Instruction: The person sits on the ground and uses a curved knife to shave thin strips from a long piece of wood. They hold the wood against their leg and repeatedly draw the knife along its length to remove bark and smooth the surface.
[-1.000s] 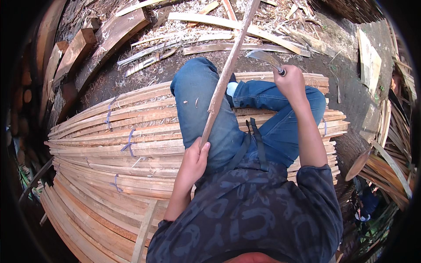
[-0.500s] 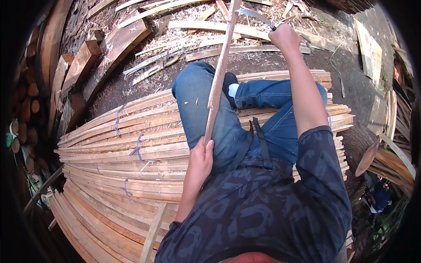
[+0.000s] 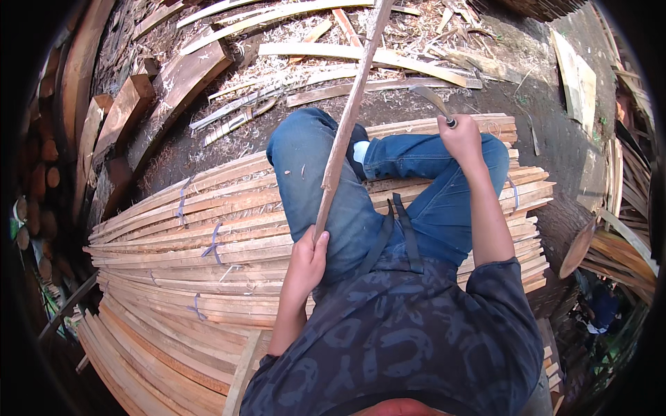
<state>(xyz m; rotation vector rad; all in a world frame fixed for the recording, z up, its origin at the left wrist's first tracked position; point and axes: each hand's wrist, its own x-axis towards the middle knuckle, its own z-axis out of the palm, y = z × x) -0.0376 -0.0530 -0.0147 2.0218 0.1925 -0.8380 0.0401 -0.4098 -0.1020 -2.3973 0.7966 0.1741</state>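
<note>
Sits in blue jeans on bundles of sawn wooden strips, spread across the middle and left of the frame. Grips the lower end of a long, rough wooden stick in the left hand, just left of centre, with fingers closed around it and thumb laid along it. Slants the stick from there over the left thigh and out past the top edge, probably for steadiness and to leave most of its length free; impossible to tell whether touching the denim. Holds a curved knife in the right hand, upper right of centre, closed in a fist around the handle, with the blade pointing up and left, apart from the stick. Seems carried out near the right knee to give the arm room and hold the edge clear of the legs. Bound with thin purple ties along the bundles, presumably against slipping apart. Strewn with shavings and pale offcuts on the ground at the top, beside heavy squared beams at upper left.
</note>
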